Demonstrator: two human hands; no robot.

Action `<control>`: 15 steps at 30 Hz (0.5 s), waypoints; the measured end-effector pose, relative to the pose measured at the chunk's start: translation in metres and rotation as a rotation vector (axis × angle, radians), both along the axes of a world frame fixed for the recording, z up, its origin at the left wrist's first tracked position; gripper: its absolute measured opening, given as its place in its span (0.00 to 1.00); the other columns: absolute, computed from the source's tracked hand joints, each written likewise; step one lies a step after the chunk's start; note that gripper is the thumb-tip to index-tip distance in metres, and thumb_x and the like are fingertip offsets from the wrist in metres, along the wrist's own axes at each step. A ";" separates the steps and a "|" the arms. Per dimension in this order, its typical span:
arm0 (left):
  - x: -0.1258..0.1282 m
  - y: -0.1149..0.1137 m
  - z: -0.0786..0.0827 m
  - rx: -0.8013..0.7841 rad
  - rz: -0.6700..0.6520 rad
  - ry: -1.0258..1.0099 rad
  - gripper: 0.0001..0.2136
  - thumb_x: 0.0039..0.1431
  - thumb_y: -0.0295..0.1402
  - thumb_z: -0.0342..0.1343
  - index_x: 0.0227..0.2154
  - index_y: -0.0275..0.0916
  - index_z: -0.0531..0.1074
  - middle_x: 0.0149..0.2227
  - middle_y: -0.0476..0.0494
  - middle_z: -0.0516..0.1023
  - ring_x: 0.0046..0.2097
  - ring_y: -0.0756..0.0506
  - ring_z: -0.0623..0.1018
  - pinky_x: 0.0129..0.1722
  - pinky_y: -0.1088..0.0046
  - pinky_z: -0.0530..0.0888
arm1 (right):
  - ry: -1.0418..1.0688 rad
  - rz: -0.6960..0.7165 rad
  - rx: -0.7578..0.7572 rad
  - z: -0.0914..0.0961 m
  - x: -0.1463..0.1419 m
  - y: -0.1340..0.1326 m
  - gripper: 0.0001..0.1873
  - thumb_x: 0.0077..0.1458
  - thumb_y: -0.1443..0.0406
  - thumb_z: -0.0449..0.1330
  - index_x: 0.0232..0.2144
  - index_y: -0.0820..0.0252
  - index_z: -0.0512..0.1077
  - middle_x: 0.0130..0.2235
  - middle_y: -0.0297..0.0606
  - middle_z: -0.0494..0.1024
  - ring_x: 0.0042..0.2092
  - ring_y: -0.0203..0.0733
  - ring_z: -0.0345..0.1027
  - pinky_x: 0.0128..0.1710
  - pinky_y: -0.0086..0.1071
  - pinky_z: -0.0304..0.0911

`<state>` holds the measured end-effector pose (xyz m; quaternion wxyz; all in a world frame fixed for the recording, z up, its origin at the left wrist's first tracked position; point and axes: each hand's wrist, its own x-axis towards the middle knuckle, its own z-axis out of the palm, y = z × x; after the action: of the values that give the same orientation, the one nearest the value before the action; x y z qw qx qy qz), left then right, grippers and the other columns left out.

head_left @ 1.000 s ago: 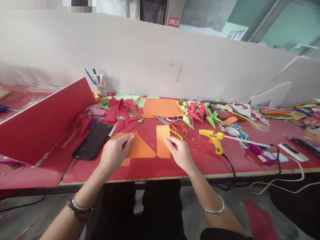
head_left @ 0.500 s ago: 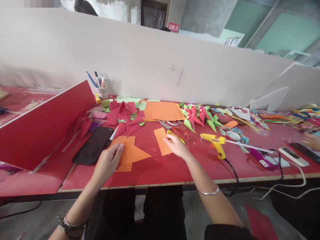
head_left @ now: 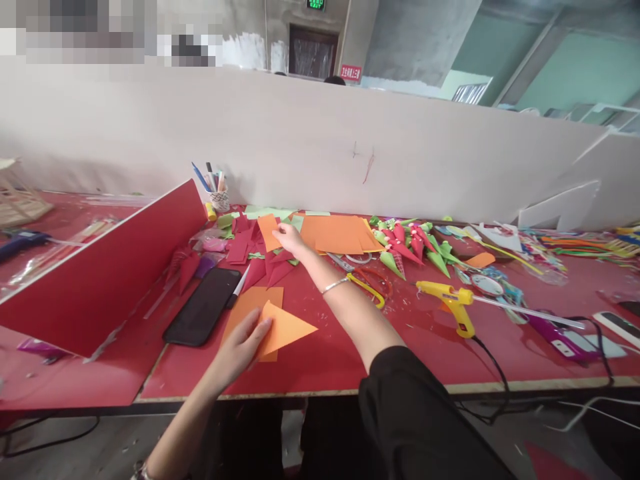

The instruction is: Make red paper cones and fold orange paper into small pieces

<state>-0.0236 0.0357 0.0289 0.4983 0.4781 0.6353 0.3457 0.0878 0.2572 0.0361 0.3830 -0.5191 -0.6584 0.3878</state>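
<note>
Between thumb and fingers, my left hand pinches an orange paper triangle whose point faces right. Under it, an orange paper sheet lies flat on the red table. Farther back, my right hand grips a small orange paper rectangle by its edge, over a pile of red paper pieces. A stack of larger orange sheets lies just right of that hand. Scissors with yellow handles rest near my right forearm.
A black phone and a standing red board are on the left. A pen cup stands by the white partition. Red and green paper cones, a yellow glue gun and a purple power strip lie to the right.
My right hand has carried the small orange rectangle from the table's middle leftward and back to the red paper pile. My left hand has raised the triangle slightly. The view has shifted.
</note>
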 end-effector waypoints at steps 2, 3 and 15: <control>0.001 -0.001 0.000 0.001 -0.075 -0.075 0.24 0.48 0.47 0.53 0.44 0.35 0.65 0.22 0.51 0.70 0.19 0.51 0.68 0.13 0.79 0.62 | 0.009 -0.075 0.013 0.003 -0.009 0.015 0.04 0.54 0.67 0.53 0.32 0.61 0.66 0.32 0.34 0.70 0.32 0.34 0.64 0.31 0.29 0.62; 0.001 -0.002 0.000 0.013 -0.116 -0.120 0.24 0.47 0.47 0.53 0.43 0.35 0.65 0.21 0.52 0.69 0.18 0.51 0.67 0.13 0.79 0.62 | 0.014 -0.114 0.018 0.005 -0.011 0.021 0.06 0.54 0.66 0.53 0.35 0.62 0.66 0.35 0.35 0.70 0.34 0.35 0.65 0.33 0.31 0.62; 0.005 0.001 0.000 0.005 0.109 -0.049 0.33 0.48 0.45 0.52 0.54 0.30 0.57 0.24 0.49 0.71 0.28 0.48 0.73 0.29 0.75 0.70 | -0.046 0.268 0.271 0.030 0.059 -0.093 0.12 0.54 0.63 0.52 0.42 0.55 0.66 0.40 0.35 0.69 0.40 0.34 0.64 0.41 0.30 0.62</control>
<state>-0.0182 0.0367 0.0288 0.4927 0.4354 0.6472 0.3857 0.1464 0.1642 0.0657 0.3788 -0.3792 -0.7765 0.3313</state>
